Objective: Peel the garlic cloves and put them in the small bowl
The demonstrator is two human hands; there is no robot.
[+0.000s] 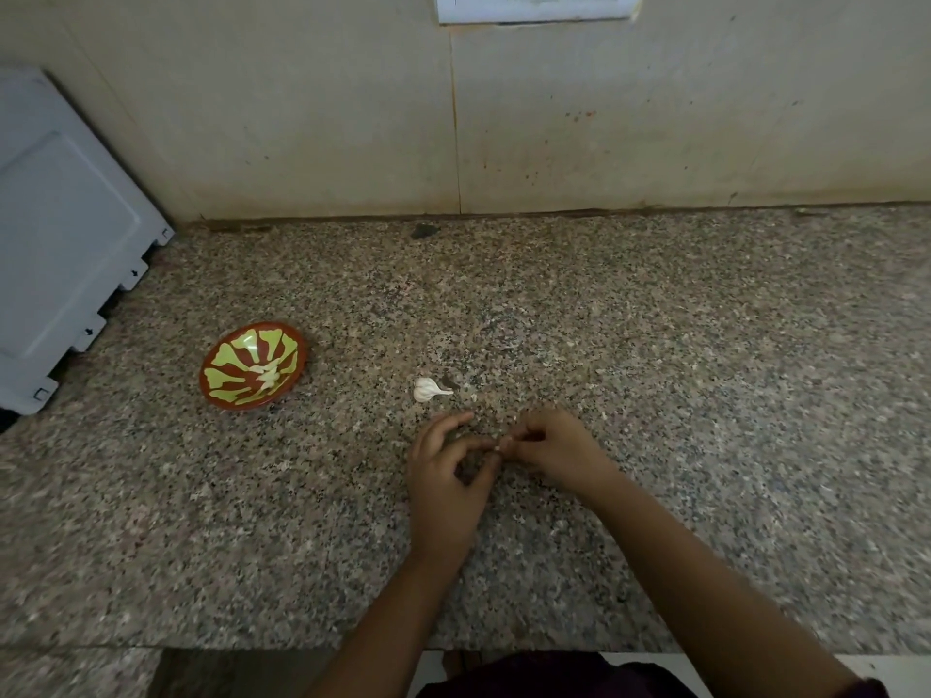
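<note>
Though apart from bowl [203, 380], hands [443, 471] [554, 450] amid open counter [705, 395].

A speckled granite counter [705, 345] meets a stained beige wall [302, 118], with a switch plate [536, 5] at twelve o'clock and a pale appliance [60, 234] at nine.

Left hand [443, 488]: uncovered, its back is seen, above the counter [201, 546] a little behind the counter's front edge.
Right hand [556, 455]: uncovered too, also above the counter.
Left forearm [388, 632]: uncovered along all its visible length, across the counter's front edge.
Right forearm [715, 591]: uncovered until close to the elbow.
Sleeve [869, 690]: dark maroon cloth on the right arm. Only its rim shows, in front of the counter's front edge.
Garment [544, 677]: dark, maroon-looking cloth below the counter's front edge, between both arms; shape unclear.
</note>
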